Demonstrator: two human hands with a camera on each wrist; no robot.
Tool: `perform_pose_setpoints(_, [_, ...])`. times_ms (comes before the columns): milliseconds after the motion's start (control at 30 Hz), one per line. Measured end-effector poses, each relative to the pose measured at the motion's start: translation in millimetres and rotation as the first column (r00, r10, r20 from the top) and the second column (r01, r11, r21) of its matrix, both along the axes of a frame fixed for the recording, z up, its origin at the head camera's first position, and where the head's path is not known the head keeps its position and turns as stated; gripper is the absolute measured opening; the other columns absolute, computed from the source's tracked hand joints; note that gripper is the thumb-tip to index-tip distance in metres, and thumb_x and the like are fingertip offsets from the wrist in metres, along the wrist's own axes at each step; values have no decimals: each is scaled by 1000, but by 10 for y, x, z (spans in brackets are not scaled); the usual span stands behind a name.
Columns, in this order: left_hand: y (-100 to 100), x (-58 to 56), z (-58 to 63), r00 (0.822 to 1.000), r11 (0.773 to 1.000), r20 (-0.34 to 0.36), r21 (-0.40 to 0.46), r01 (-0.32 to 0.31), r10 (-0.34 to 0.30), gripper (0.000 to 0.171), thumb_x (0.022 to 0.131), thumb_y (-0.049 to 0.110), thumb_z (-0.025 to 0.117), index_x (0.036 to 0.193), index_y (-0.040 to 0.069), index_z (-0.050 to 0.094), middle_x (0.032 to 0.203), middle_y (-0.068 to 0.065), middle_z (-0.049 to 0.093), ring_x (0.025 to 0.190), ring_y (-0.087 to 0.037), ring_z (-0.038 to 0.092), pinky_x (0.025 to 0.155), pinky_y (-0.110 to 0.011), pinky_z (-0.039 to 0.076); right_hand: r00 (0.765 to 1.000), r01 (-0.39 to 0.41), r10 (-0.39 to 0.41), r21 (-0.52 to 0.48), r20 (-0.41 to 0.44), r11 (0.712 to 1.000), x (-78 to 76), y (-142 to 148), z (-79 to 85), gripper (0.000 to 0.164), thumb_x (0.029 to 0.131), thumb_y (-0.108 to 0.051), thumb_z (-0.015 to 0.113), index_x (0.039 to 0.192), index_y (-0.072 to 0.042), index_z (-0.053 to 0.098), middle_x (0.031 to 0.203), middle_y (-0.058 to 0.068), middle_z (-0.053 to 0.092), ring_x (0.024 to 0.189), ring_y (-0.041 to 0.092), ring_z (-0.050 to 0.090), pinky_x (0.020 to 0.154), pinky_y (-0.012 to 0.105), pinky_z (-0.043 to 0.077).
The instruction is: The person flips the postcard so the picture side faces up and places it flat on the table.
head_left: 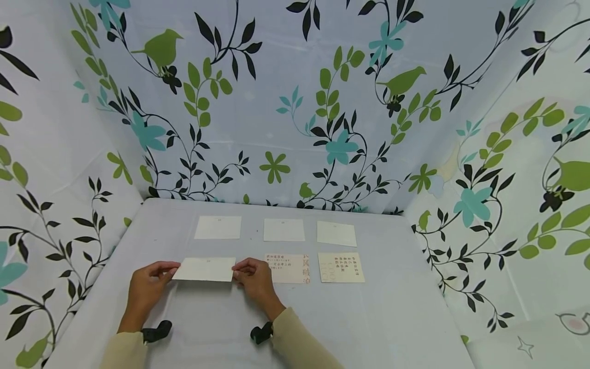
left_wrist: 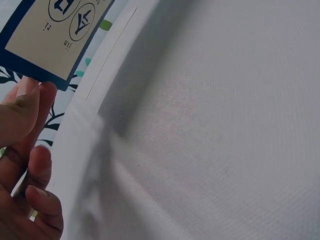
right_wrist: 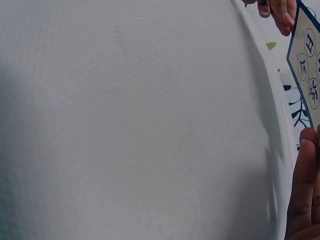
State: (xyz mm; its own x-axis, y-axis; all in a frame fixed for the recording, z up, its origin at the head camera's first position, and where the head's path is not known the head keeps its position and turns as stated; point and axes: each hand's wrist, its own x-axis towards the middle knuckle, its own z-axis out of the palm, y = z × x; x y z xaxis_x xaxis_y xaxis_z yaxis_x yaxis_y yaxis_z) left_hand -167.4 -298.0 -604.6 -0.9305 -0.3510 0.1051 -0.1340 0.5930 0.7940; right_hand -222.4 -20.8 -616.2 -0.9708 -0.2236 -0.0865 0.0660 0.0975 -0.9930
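Observation:
Between my two hands a card (head_left: 205,269) is held up off the table, its plain cream side facing up in the head view. My left hand (head_left: 148,287) pinches its left edge between thumb and fingers. The right edge is pinched by my right hand (head_left: 255,282). From below, the left wrist view shows the card's other face (left_wrist: 60,37), with a dark blue border and circled characters. That printed face (right_wrist: 309,65) also appears at the edge of the right wrist view.
Three blank-side cards lie in the back row: left (head_left: 217,227), middle (head_left: 283,230) and right (head_left: 336,233). In front, a red-lettered card (head_left: 290,269) and a card with dark characters (head_left: 342,267) lie face up on the white table (head_left: 392,318). Patterned cloth (head_left: 276,102) surrounds it.

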Motion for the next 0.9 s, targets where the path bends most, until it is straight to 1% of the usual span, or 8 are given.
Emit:
perform_pose_setpoints(67, [-3,7,8,1000,1000,15,8,3,-3,16,102,23,73,112,14,82,114,-8,78,89,-8,53,71,-19,42,1000,-7,7,-5,-6,1000,0,8,18,14,91,1,79,96,-12,79,86,-3,77,77,16,73,71,37,65])
perform_pose_setpoints(200, [-2,22,20,1000,999,27,29,15,-16,18,103,26,73,113,14,81,116,-8,78,91,-4,55,73,-17,43,1000,-19,19,-2,-21,1000,-3,23,31,12,91,0,80,97,-11,78,87,-3,76,76,13,72,71,36,65])
perform_pose_setpoints(400, [-13,28,28,999,998,4,44,36,-36,17,103,25,72,113,14,80,113,-7,77,90,-1,58,72,-15,46,998,-38,39,14,-56,999,-17,36,21,13,92,-1,80,95,-12,76,88,-2,74,76,9,69,70,36,64])
perform_pose_setpoints(633, [-22,18,47,1000,999,-8,36,28,-28,14,101,21,75,112,14,80,108,-5,74,89,-6,54,69,-19,45,993,-70,75,54,-96,996,-11,42,42,13,94,-2,77,98,-13,73,90,-3,71,78,4,66,71,37,65])
perform_pose_setpoints(800, [-13,16,63,1000,999,13,37,19,-19,14,100,18,76,113,13,79,106,-4,73,90,-8,53,67,-21,44,992,-75,82,71,-97,995,-11,24,45,11,97,-2,74,100,-13,71,92,-2,70,79,4,65,72,38,65])
perform_pose_setpoints(900, [-6,14,59,999,999,26,42,17,-18,15,100,18,75,114,13,79,105,-4,72,90,-8,52,68,-21,43,991,-78,85,79,-99,994,-14,18,36,9,99,-2,71,102,-11,70,95,-1,69,80,4,64,71,37,64])
